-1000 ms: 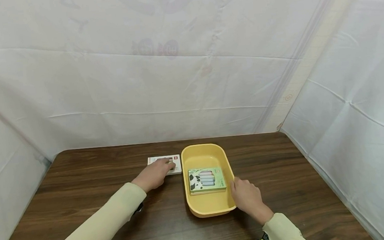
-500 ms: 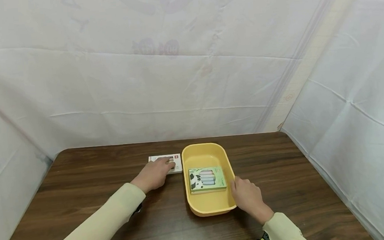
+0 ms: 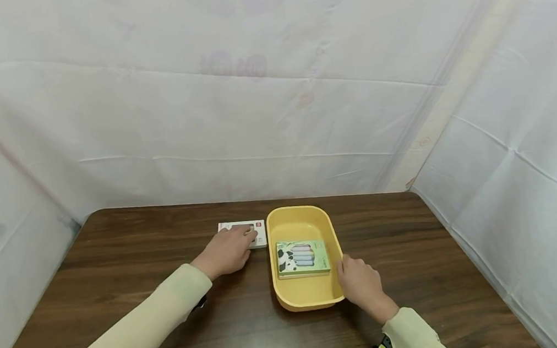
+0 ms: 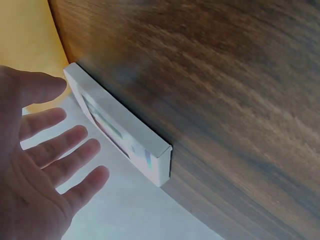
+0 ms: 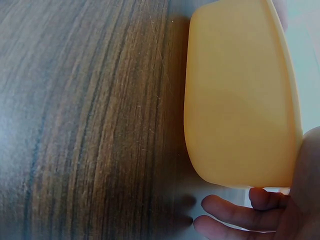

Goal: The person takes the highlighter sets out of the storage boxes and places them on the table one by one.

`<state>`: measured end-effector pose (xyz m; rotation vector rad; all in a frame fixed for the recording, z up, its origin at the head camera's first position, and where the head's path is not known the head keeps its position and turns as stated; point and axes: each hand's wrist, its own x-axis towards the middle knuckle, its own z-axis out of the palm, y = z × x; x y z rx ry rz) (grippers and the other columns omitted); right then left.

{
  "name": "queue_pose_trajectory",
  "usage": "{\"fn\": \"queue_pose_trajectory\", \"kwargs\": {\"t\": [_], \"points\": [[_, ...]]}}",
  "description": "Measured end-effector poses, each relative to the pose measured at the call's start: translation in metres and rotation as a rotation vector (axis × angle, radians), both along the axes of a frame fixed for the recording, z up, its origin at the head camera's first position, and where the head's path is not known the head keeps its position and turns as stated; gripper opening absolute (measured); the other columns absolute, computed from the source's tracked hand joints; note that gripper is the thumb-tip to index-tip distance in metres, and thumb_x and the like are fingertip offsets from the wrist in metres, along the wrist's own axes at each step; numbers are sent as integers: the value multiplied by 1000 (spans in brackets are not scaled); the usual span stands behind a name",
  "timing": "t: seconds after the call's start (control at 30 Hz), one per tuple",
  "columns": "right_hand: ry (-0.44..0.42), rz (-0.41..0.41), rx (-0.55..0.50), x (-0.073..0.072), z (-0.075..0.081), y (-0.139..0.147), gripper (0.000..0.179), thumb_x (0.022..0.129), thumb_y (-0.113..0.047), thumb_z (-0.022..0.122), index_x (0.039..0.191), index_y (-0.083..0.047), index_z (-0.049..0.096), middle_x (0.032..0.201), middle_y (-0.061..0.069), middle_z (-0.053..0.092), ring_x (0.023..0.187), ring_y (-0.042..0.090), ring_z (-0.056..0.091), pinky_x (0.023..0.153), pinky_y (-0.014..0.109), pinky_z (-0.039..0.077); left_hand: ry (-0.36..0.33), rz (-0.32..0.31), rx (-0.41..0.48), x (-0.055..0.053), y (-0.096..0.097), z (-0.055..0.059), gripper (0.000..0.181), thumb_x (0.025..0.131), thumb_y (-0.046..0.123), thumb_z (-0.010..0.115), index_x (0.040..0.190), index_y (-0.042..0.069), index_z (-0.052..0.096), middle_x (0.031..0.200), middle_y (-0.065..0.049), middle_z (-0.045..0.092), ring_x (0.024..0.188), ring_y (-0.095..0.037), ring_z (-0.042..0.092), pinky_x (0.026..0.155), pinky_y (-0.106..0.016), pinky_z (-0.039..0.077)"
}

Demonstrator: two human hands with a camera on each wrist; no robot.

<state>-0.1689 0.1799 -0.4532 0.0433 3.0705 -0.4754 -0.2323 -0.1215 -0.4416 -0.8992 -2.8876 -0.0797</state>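
Note:
In the head view, my left hand (image 3: 226, 250) is over a flat white box (image 3: 260, 236) with a dark printed picture. The left wrist view shows that hand's fingers (image 4: 72, 145) spread and loosely bent beside the box, with a gap between them and it. My right hand (image 3: 361, 284) grips the right rim of a yellow plastic bin (image 3: 309, 298) near its front corner. From the right wrist, the bin's outer wall (image 5: 240, 100) fills the view, with several fingers (image 5: 225, 212) below it. A green marker box (image 3: 303, 257) with a panda picture lies inside the bin.
The white box lies just left of the bin on a dark wood-grain table (image 3: 162, 328). White cloth sheets (image 3: 253, 115) hang behind the table and along both sides. The table's back edge runs close behind the bin.
The head view has shifted slightly, so everything appears a little farther right and higher. Both hands keep the same places relative to the white box and the bin.

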Motion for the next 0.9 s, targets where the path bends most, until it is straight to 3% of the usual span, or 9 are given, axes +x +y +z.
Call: {"fn": "queue_pose_trajectory", "kwargs": {"t": [0.47, 0.9], "points": [[6, -14, -17, 4, -3, 5, 35, 102, -26, 38, 76, -9, 54, 57, 4, 46, 45, 18, 44, 42, 31, 32, 35, -21, 24, -2, 11, 7, 41, 91, 18, 62, 130, 9, 56, 126, -12, 61, 116, -28, 59, 89, -49, 51], [-5, -17, -24, 4, -4, -2, 36, 102, -27, 38, 75, -10, 53, 58, 4, 46, 45, 17, 44, 42, 30, 33, 4, -10, 53, 0, 11, 15, 41, 92, 17, 60, 132, 9, 55, 127, -11, 60, 115, -29, 59, 94, -51, 49]]}}
